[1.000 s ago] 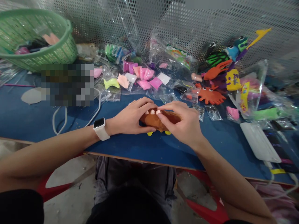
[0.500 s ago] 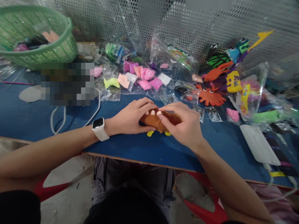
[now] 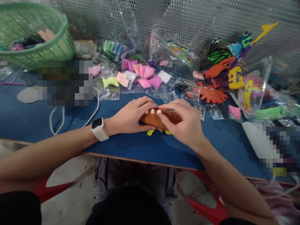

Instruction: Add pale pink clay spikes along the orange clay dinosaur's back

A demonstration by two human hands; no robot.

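A brown clay figure (image 3: 152, 119) rests on the blue table close to its front edge, with yellow clay feet (image 3: 150, 132) poking out underneath. Small white clay pieces (image 3: 152, 111) stand in a row along its top. My left hand (image 3: 133, 115), with a watch on the wrist, is wrapped round the figure's left side, thumb low and fingers over the top. My right hand (image 3: 182, 120) pinches the rightmost white clay piece (image 3: 159, 112) between thumb and forefinger, against the figure. Its palm hides much of the figure's right end.
Bagged clay packets (image 3: 145, 72) lie behind my hands. A green basket (image 3: 56, 47) stands back left, and a white cable (image 3: 57, 122) loops left. An orange clay crab (image 3: 212, 92) and other clay figures sit back right. A white device (image 3: 252, 137) lies at right.
Both hands keep almost the same hold on the figure and the white piece. The view has shifted slightly.
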